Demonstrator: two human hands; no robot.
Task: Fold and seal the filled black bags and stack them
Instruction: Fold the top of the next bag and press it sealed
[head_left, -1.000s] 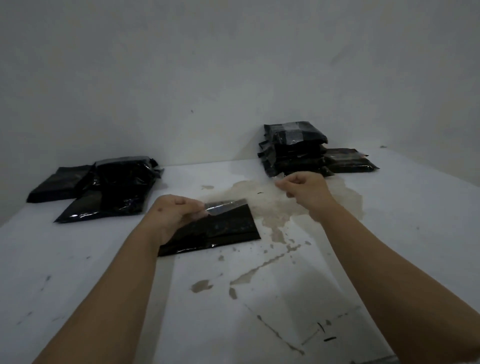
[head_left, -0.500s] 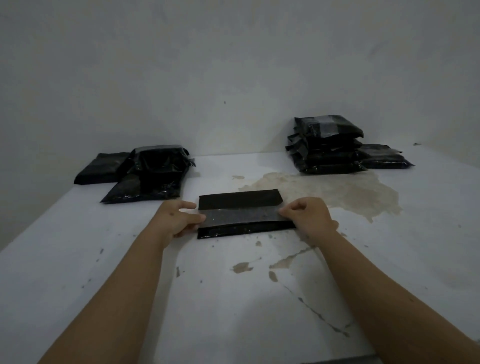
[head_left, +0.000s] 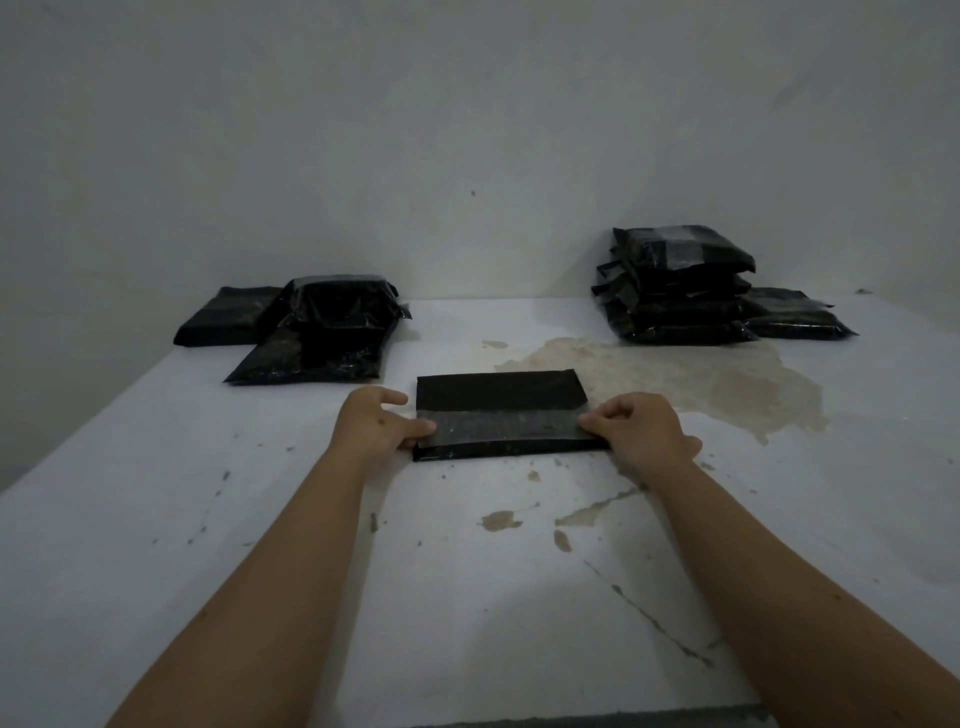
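black bag (head_left: 498, 415), filled, lay flat at the middle of the white table (head_left: 156, 519), its grey adhesive flap (head_left: 506, 427) turned over the body and spanning it side to side.

left to right:
- unsealed bags (head_left: 311, 332), far left of the table, a loose overlapping heap well apart from the work.
- left hand (head_left: 371, 423), closed in a pinch on the flap's left end, thumb on top, index finger lifted clear.
- right hand (head_left: 636, 431), closed in a pinch on the flap's right end, fingertips curled on the strip.
- brown stain (head_left: 675, 379), spread over the table just beyond and right of the bag; wet or dry could not be told.
- sealed stack (head_left: 675, 286), far right by the wall (head_left: 467, 130), several bags high, top ones skewed, one more bag lying beside it.

risks, as judged:
- flap looked only tacked at its ends; uneven pull from either hand could have set it crooked or wrinkled, leaving a gap.
- glossy film looked slippery; pressing without a hand holding the body could have slid the bag toward the stain.
- grit from the marked table could have weakened the adhesive.
- another bag set on the skewed stack could have tipped it.
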